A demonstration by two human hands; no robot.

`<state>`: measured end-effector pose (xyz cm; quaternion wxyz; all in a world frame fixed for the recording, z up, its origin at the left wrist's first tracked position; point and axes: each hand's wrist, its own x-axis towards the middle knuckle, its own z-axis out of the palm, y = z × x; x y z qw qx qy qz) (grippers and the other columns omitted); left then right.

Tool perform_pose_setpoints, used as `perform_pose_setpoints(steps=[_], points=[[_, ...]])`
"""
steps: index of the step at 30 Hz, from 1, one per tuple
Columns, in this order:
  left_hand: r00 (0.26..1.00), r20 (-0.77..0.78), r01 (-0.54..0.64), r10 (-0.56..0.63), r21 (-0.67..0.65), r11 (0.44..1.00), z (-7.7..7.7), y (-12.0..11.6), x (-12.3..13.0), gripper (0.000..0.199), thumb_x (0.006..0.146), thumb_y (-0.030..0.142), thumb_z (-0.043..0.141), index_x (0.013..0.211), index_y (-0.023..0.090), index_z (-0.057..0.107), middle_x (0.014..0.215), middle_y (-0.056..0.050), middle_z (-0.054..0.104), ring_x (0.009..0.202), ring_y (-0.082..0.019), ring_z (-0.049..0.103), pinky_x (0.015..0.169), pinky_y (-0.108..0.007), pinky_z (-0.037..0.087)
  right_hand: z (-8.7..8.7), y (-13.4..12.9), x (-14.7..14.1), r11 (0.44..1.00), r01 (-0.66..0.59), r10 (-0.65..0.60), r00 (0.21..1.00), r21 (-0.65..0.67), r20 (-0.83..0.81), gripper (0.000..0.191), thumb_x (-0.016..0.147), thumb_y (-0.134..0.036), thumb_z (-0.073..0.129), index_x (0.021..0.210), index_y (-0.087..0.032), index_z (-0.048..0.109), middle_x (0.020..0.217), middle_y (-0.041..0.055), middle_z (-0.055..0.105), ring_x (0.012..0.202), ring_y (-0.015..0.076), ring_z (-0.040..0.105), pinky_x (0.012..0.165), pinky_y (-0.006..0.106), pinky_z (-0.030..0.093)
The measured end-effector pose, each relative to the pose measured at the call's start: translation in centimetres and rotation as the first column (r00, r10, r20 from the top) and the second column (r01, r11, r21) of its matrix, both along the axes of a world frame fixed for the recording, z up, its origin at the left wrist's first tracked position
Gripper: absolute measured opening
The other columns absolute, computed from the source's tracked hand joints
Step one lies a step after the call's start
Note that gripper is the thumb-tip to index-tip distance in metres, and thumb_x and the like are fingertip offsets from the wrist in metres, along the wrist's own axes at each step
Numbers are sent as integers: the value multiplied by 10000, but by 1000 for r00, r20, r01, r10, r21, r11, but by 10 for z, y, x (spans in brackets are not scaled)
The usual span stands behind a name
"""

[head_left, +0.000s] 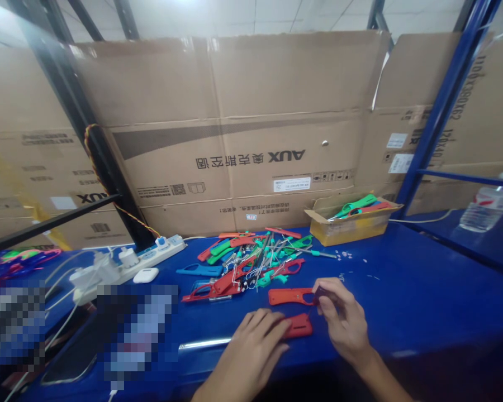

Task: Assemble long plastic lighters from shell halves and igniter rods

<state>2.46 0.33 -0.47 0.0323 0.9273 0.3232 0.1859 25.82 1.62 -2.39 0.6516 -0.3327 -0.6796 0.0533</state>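
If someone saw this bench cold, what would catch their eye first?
Probably the jumbled heap of bright plastic handles, metal rods and white wires, midway along the blue tabletop. Next, the tall cardboard wall printed "AUX" behind it. Then the left hand over a red handle, nearer the camera, with the right hand beside it.

Bench (402, 290): smooth, semi-gloss blue; handle pcs (291, 296) mid-frame: plastic; tube (205, 344) lower ctr: metal (v. shiny); box (347, 230): cardboard w/ glossy tape.
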Motion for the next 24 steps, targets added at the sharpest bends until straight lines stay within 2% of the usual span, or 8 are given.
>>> perform_pose_setpoints(steps=[10, 17, 24], points=[[1000, 8, 0, 0, 6, 1000, 1, 0, 1, 324, 1045, 254, 581, 1368, 223, 593, 1311, -74, 679, 1171, -270, 636, 974, -430, 568, -2, -2, -2, 1000, -11, 10, 999, -23, -45, 305, 1052, -145, 483, 1312, -274, 578, 1117, 70, 700, 597, 92, 612, 459, 217, 495], [1000, -15, -7, 7, -19, 1000, 1, 0, 1, 370, 1017, 218, 626, 1383, 231, 575, 1351, -69, 668, 1199, -291, 627, 1002, -464, 558, -4, -1, -2, 997, -66, 63, 994, -36, -84, 336, 1035, -130, 527, 1325, -286, 590, 1113, 57, 695, 593, 86, 610, 472, 220, 515], [1000, -8, -9, 9, -5, 1000, 0, 0, 1, 377, 1014, 226, 634, 1386, 238, 577, 1346, -71, 673, 1198, -288, 634, 994, -454, 565, -2, 0, -1, 998, -60, 58, 995, -22, -83, 345, 1027, -125, 543, 1328, -288, 594, 1070, 49, 682, 588, 86, 604, 487, 222, 532]])
